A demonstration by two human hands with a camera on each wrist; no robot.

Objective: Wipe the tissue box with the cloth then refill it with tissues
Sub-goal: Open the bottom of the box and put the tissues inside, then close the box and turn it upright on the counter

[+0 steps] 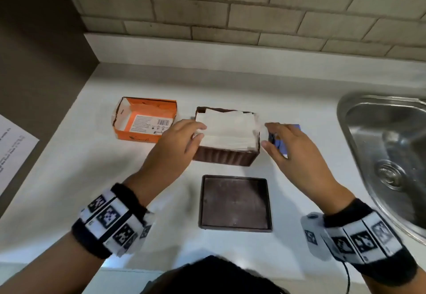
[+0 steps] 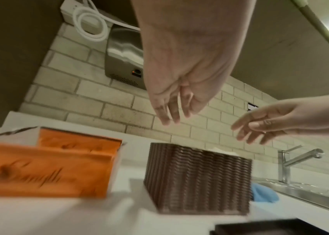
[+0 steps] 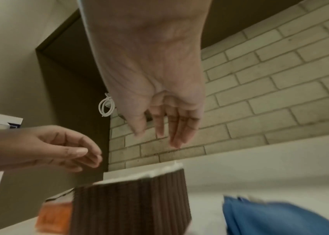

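Hovering both hands, left hand (image 1: 177, 139) and right hand (image 1: 290, 146), fingers loose, nothing held; tissues (image 1: 227, 130) sat in tissue box (image 1: 224, 157); lid (image 1: 235, 203) remained off, near.

Two hands (image 1: 175, 141) (image 1: 297, 153), two boxes (image 1: 227, 155) (image 1: 145, 118), one lid (image 1: 235, 203), one cloth (image 3: 280, 217).

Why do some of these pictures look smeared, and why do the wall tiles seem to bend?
Head view: mostly sharp, the tiled wall bowed by the wide lens, the sink showing glare. Left wrist view: the orange carton is blurred. Right wrist view: the blue cloth and brown box are smeared, the lighting dim.
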